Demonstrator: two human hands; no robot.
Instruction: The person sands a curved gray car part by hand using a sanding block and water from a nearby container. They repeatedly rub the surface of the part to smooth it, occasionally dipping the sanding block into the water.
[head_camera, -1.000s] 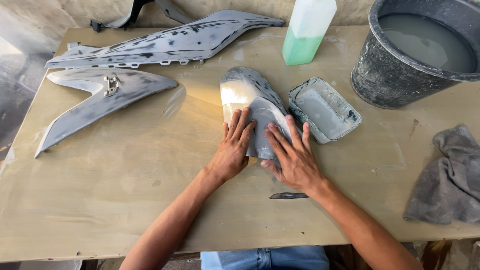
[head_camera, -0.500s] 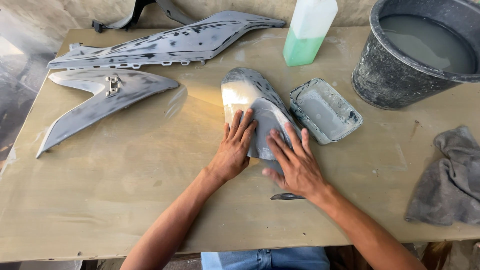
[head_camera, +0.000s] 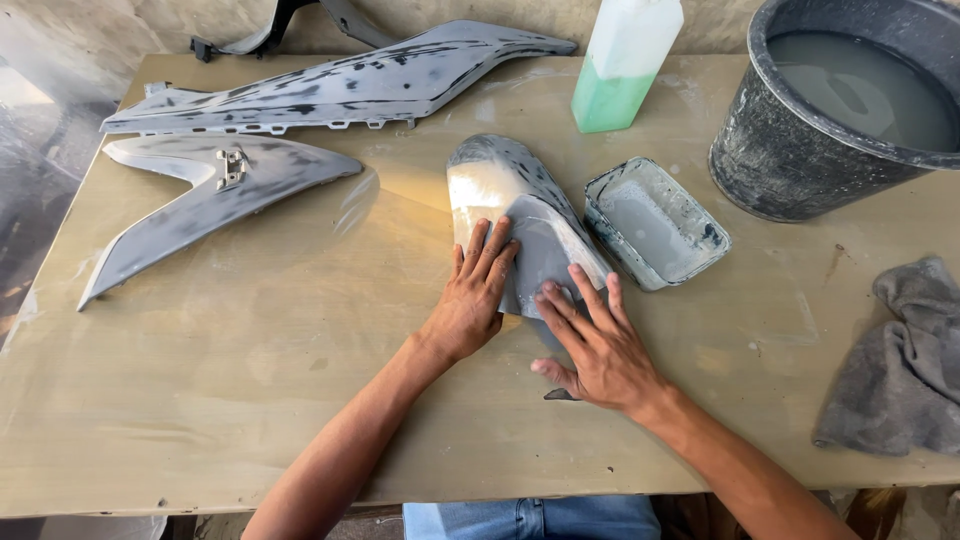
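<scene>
Grey panel (head_camera: 520, 215) at frame centre on the worktop (head_camera: 250, 400).
Left hand (head_camera: 472, 300) and right hand (head_camera: 598, 345) press flat on it, fingers spread, grasping nothing.

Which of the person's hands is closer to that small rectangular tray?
Right. The right hand lies just below-left of the rectangular tray; the left hand sits farther left, across the grey curved panel.

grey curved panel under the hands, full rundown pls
The curved grey panel looks like moulded plastic, matt and sanded, with a pale cream patch on its left face and dark mottling at the far end. It lies convex side up on the table, beside a shallow tray. The left hand and right hand press flat on its near end.
</scene>
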